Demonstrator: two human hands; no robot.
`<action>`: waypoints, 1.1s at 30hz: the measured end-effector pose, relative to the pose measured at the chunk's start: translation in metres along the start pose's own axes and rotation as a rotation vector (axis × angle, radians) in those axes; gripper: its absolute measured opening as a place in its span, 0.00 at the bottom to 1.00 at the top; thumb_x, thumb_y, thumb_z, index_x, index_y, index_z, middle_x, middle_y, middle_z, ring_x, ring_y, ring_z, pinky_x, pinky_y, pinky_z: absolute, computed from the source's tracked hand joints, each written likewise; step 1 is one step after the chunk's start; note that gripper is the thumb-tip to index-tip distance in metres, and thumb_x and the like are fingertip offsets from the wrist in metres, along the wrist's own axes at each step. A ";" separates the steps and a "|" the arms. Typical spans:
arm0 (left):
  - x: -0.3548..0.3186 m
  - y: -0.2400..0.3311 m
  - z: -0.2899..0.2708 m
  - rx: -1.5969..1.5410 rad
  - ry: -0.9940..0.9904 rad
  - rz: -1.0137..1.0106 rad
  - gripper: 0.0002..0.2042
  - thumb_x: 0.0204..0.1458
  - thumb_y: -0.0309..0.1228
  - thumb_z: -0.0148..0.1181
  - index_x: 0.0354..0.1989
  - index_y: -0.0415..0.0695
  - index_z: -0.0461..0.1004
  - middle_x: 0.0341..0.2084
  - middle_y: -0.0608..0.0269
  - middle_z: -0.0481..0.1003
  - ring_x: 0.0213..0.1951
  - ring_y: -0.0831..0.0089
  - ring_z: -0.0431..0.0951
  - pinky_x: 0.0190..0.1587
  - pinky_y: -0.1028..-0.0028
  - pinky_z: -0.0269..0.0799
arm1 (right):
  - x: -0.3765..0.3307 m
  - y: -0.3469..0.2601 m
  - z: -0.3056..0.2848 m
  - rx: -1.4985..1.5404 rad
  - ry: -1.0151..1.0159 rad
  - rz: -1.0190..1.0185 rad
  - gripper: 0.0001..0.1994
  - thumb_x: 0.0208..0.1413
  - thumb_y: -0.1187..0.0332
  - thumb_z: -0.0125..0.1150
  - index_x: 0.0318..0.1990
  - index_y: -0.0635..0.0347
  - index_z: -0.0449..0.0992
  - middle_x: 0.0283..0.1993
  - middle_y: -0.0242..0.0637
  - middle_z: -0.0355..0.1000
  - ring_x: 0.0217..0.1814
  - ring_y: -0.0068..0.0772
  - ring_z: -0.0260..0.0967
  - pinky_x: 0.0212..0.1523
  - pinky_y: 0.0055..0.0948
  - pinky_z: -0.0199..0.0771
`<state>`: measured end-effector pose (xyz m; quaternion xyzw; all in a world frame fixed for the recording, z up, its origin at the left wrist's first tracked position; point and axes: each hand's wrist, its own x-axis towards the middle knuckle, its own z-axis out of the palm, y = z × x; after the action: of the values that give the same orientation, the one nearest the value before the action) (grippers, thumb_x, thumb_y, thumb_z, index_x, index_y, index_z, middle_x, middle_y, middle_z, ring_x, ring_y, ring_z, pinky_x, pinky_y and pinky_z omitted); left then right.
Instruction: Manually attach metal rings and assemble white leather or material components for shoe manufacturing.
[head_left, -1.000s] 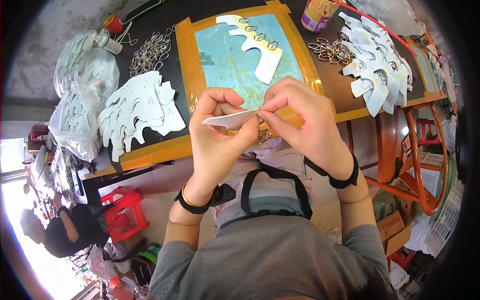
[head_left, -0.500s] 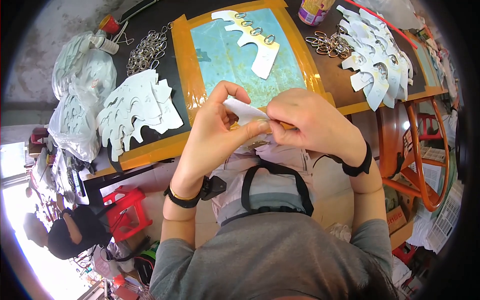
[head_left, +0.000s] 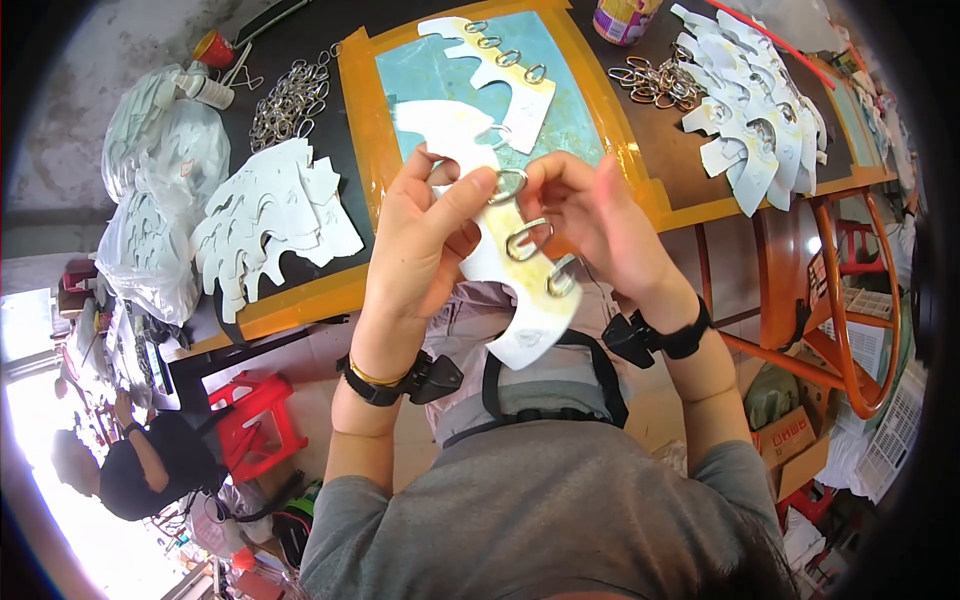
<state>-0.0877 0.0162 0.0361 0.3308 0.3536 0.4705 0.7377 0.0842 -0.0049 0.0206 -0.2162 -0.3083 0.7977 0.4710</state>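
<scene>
Left hand (head_left: 425, 235) and right hand (head_left: 600, 225) hold a white scalloped card (head_left: 510, 290) above the desk (head_left: 300, 295) edge. Metal rings (head_left: 528, 240) sit in the card's notches. A second ringed card (head_left: 505, 75) lies on the teal mat (head_left: 440, 80). Blank card stack (head_left: 265, 215) at left; finished stack (head_left: 750, 120) and loose rings (head_left: 655, 80) at right.

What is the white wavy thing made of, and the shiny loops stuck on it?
The white scalloped card looks like thin, matte cardboard: it is flat, with cleanly cut edges. The oval rings clipped along it seem to be metal: they are silvery and glint in the light. Both the left hand and right hand hold it.
</scene>
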 end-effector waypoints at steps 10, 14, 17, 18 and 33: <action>-0.018 -0.010 0.006 0.045 -0.143 -0.093 0.15 0.52 0.28 0.56 0.46 0.37 0.66 0.38 0.60 0.72 0.40 0.74 0.74 0.43 0.74 0.72 | -0.010 -0.022 0.002 -0.545 0.144 -0.126 0.15 0.57 0.62 0.52 0.47 0.61 0.66 0.33 0.31 0.70 0.40 0.16 0.67 0.38 0.17 0.67; -0.019 -0.022 0.005 -0.138 0.016 0.065 0.15 0.52 0.26 0.54 0.48 0.38 0.63 0.40 0.61 0.70 0.41 0.75 0.73 0.38 0.76 0.77 | -0.005 -0.016 -0.005 -0.257 0.292 -0.242 0.28 0.58 0.51 0.48 0.58 0.60 0.53 0.48 0.42 0.66 0.46 0.26 0.67 0.45 0.25 0.67; -0.017 -0.034 0.006 -0.303 0.235 0.300 0.13 0.55 0.25 0.51 0.48 0.40 0.63 0.40 0.63 0.70 0.42 0.75 0.73 0.42 0.74 0.75 | -0.015 0.004 -0.012 -0.096 0.249 -0.138 0.27 0.59 0.57 0.46 0.61 0.58 0.49 0.54 0.45 0.63 0.53 0.33 0.64 0.52 0.35 0.66; -0.017 -0.038 0.008 -0.306 0.241 0.295 0.13 0.55 0.25 0.51 0.48 0.40 0.63 0.40 0.63 0.70 0.42 0.75 0.73 0.42 0.74 0.75 | -0.020 0.012 -0.010 0.020 0.216 -0.065 0.29 0.58 0.59 0.51 0.62 0.59 0.48 0.54 0.43 0.62 0.54 0.32 0.63 0.52 0.34 0.65; -0.032 -0.093 0.000 0.518 -0.075 0.692 0.21 0.54 0.30 0.52 0.54 0.41 0.55 0.51 0.45 0.61 0.49 0.60 0.70 0.48 0.66 0.72 | -0.047 -0.050 -0.075 -0.026 -0.031 -0.058 0.20 0.47 0.80 0.56 0.51 0.64 0.66 0.42 0.43 0.72 0.44 0.30 0.72 0.47 0.27 0.73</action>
<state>-0.0549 -0.0455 -0.0338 0.6211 0.3010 0.5734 0.4414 0.1848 -0.0067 0.0046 -0.2007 -0.3319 0.7830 0.4863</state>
